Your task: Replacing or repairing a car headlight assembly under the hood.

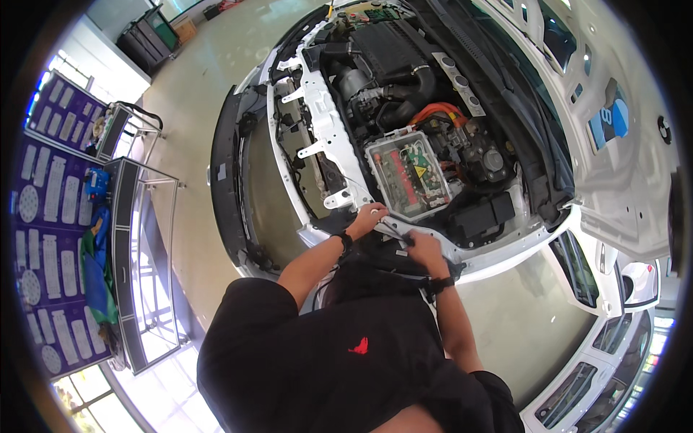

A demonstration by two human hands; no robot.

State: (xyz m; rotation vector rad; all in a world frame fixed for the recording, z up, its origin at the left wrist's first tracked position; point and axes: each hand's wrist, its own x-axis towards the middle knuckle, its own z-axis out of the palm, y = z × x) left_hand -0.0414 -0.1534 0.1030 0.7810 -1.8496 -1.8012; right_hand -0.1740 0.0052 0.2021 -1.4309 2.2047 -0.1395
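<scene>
Grasping a dark tool, right fingers (left fingers unclear) sit by white bodywork, pale floor beyond.

1. Bare left forearm, emerging from a short black sleeve, angles forward and rightward, a black wristband around its wrist.
2. Bare left hand reaches farthest forward, fingers bent.
3. Bare right forearm leans slightly left, wearing another black band.
4. Bare right hand, fingers curled inward, is near the left, not touching it.
</scene>
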